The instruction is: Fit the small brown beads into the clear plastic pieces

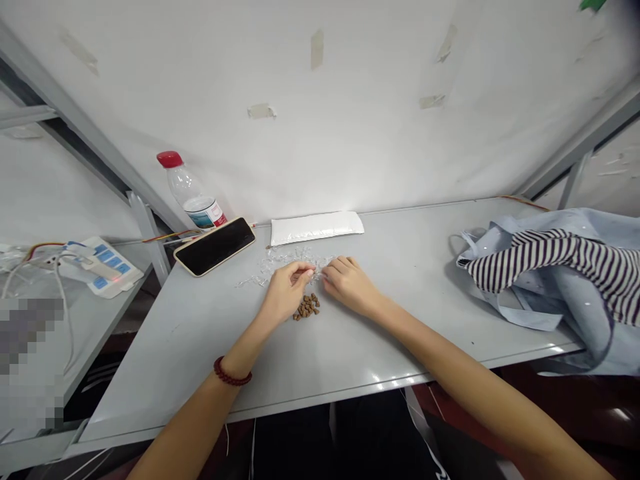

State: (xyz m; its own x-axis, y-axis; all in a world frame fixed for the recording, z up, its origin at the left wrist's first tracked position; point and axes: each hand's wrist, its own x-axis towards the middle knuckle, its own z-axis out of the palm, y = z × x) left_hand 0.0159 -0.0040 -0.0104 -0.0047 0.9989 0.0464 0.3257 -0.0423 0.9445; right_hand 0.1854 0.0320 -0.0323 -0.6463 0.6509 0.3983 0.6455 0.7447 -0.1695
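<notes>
Both hands meet over the middle of a grey table. My left hand (pixel 287 290) is closed in a pinch, its fingertips at a tiny item too small to name. Close on its right, my right hand (pixel 349 285) has its fingers curled together, and what they hold is hidden. Between and below the hands lies a small heap of brown pellets (pixel 307 307). Behind and left of my left hand, clear plastic pieces (pixel 265 270) are scattered on the tabletop.
A white packet (pixel 317 227) lies by the wall. To its left are a black-screened phone (pixel 216 247) and a red-capped bottle (pixel 193 193). Blue fabric (pixel 575 267) with a striped strap covers the right end. A power strip (pixel 107 267) with cables sits far left.
</notes>
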